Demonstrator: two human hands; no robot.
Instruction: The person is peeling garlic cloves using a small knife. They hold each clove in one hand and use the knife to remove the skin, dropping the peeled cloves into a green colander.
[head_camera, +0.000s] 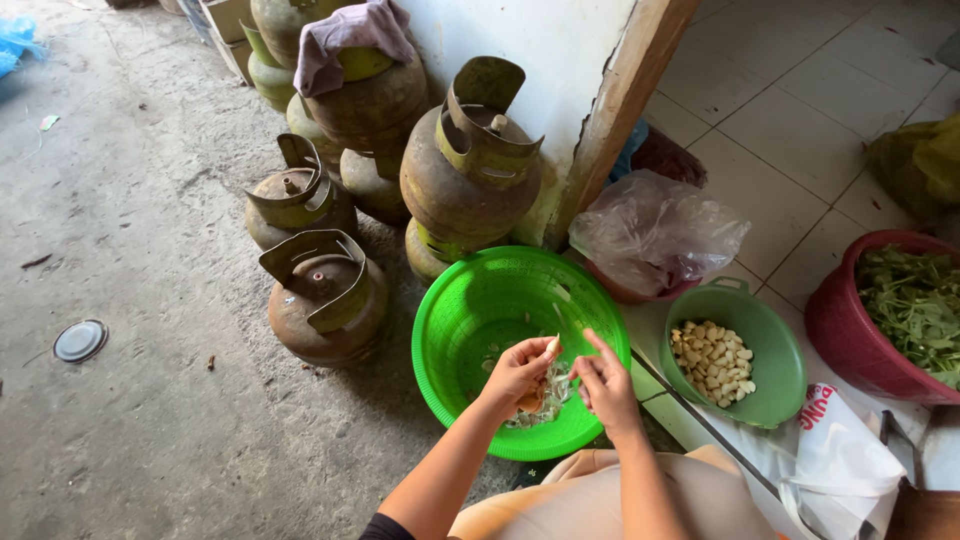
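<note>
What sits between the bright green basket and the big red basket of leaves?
In the head view, a smaller green bowl of peeled garlic cloves sits between the bright green basket and the red basket of leaves.

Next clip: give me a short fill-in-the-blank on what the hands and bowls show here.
1. Both hands work over the bright ____ basket.
2. The left hand pinches a garlic clove; the right hand picks at its ____.
3. Peeled cloves fill the darker green ____ on the right.
4. Leafy greens sit in the ____ tub.

Missing words: green; skin; bowl; red
</note>
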